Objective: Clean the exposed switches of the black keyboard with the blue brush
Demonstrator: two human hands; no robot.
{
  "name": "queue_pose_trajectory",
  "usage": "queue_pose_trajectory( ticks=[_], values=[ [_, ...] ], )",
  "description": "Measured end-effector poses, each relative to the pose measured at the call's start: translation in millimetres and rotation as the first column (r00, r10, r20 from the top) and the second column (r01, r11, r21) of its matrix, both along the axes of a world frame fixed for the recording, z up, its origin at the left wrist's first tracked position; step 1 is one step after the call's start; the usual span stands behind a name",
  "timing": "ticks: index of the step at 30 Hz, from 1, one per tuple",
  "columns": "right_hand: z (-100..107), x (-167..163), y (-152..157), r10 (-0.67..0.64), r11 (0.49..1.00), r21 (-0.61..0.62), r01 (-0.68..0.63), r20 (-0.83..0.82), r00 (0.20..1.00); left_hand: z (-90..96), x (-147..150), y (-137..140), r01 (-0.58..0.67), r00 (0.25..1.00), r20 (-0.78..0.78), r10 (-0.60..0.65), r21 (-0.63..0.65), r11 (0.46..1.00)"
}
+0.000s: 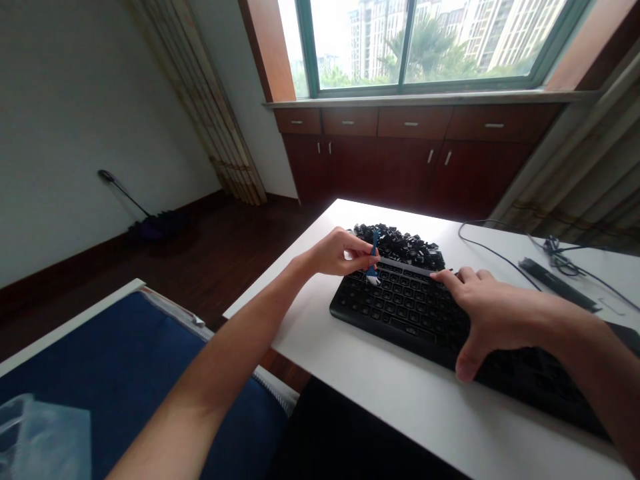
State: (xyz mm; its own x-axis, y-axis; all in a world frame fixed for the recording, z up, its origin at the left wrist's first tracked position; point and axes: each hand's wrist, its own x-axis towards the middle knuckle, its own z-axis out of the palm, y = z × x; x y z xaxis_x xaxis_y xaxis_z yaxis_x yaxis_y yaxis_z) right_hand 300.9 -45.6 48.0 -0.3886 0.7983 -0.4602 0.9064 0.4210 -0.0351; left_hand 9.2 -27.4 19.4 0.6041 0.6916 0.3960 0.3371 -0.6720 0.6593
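Observation:
A black keyboard with its keycaps off lies across the white table, showing rows of bare key sockets. My left hand pinches a small blue brush upright between thumb and fingers. Its white bristles touch the keyboard's upper left area. My right hand spans the keyboard, with fingertips at the far edge and the thumb at the near edge, gripping it. Part of the keyboard is hidden under this hand and forearm. Just behind the keyboard sits a heap of loose black keycaps.
A dark elongated strip and a tangled black cable lie on the table's right. At lower left is a blue-topped surface with a pale translucent bag. Wooden cabinets stand beneath the window.

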Motion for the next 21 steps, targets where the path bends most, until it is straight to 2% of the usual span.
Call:
queue_pose_trajectory(
  ticks=[7, 15, 21],
  values=[
    [8, -3, -5, -0.01, 1.0, -0.009, 0.01, 0.018, 1.0, 0.0, 6, -2, -0.011, 1.0, 0.02, 0.011, 0.006, 1.0],
    [9, -3, -3, -0.002, 1.0, -0.025, 0.002, -0.002, 1.0, -5.9, 18, -3, 0.03, 0.998, 0.052, -0.034, 0.081, 0.996],
    [9, -5, -3, -0.007, 1.0, -0.02, 0.006, -0.017, 1.0, -8.2, 20, -2, 0.033, 0.997, 0.072, -0.039, 0.072, 0.997]
  ],
)
